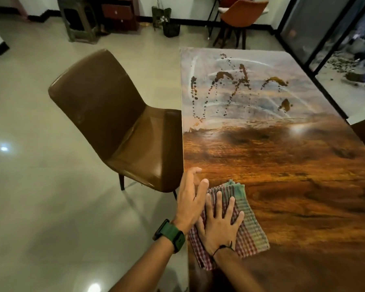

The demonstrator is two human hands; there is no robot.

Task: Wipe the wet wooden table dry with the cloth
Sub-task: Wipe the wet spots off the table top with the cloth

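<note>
The wooden table (282, 165) is cut off by the right and bottom edges; its near end and right side are out of view. The cloth (249, 228) is partly covered by the right hand (217, 224), and its left portion lies under the left hand (191, 199). Both forearms run out of the bottom edge. The brown chair (118, 123) has its seat front hidden behind the table edge, and only two legs show. The orange chair (240, 13) is cropped by the top edge. Objects behind the glass partition (325, 28) are blurred beyond identification. The far tabletop is washed out by glare.
</note>
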